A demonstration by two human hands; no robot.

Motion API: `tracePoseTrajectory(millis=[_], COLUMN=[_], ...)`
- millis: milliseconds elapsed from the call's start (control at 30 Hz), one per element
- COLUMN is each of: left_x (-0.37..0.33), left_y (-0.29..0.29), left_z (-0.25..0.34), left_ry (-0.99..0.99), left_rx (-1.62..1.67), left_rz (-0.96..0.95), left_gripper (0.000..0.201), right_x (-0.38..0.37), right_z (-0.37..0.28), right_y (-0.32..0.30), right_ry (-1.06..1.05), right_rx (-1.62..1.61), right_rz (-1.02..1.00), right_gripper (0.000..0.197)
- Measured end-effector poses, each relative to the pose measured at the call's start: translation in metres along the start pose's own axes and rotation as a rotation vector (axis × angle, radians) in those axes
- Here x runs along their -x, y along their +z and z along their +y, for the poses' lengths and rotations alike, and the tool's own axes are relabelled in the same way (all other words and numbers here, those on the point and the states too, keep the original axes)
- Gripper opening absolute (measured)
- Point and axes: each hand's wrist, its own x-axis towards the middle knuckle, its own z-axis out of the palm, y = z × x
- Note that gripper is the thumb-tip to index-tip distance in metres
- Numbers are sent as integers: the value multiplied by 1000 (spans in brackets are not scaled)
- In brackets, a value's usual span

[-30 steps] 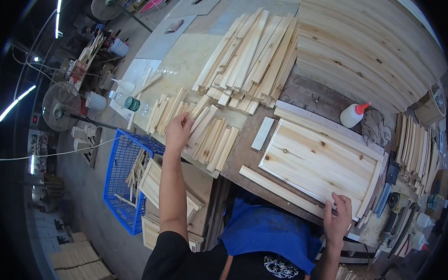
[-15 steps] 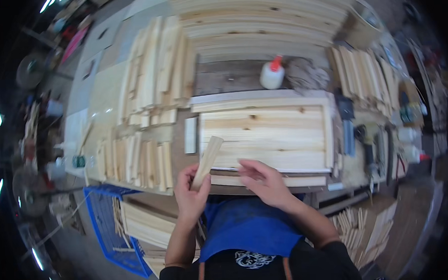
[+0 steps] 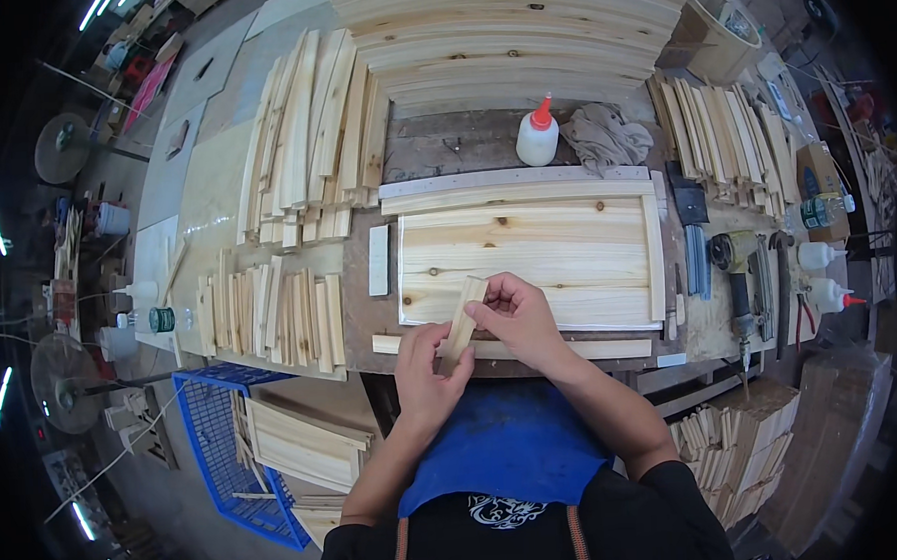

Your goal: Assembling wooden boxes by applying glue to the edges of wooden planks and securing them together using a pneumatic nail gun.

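A short pale wooden strip (image 3: 461, 329) is held upright at a slant over the near edge of a wooden panel (image 3: 528, 266). My left hand (image 3: 425, 376) is closed round its lower end. Thumb and fingers of my right hand (image 3: 522, 322) pinch its upper part. Wooden strips line the panel's far and right sides. Along the near side lies a long loose strip (image 3: 602, 349), partly covered by my hands. Left of the panel rests a small white-faced piece (image 3: 379, 261).
Beyond the panel stand a red-capped white squeeze bottle (image 3: 537, 139) and a crumpled grey rag (image 3: 610, 138). Stacked strips (image 3: 307, 126) and shorter pieces (image 3: 270, 313) lie left. More strips (image 3: 728, 143) and a power drill (image 3: 736, 267) are right. A blue crate (image 3: 215, 440) sits below left.
The wooden strip has moved right and stands more upright. My right hand, apart from it before, now grips its upper part. My left hand has shifted right with it.
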Motion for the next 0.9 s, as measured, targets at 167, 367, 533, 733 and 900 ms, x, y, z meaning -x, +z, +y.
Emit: tracePoseTrajectory(millis=[167, 367, 533, 733, 900], left_x=[-19, -67, -85, -93, -98], left_y=[-1, -10, -12, -7, -3], left_z=[0, -37, -53, -61, -67], left_ry=[69, 146, 70, 37, 40], left_rx=[-108, -311, -386, -387, -379], left_rz=[88, 207, 160, 143, 153], left_gripper=[45, 41, 36, 35, 34], right_x=[2, 42, 75, 99, 98], right_z=[-11, -11, -9, -7, -8], right_y=[5, -11, -28, -30, -30], right_ry=[-112, -206, -183, -121, -150], right_rx=[74, 305, 490, 485, 488], right_rz=[16, 126, 103, 132, 159], right_gripper=[27, 31, 31, 25, 25])
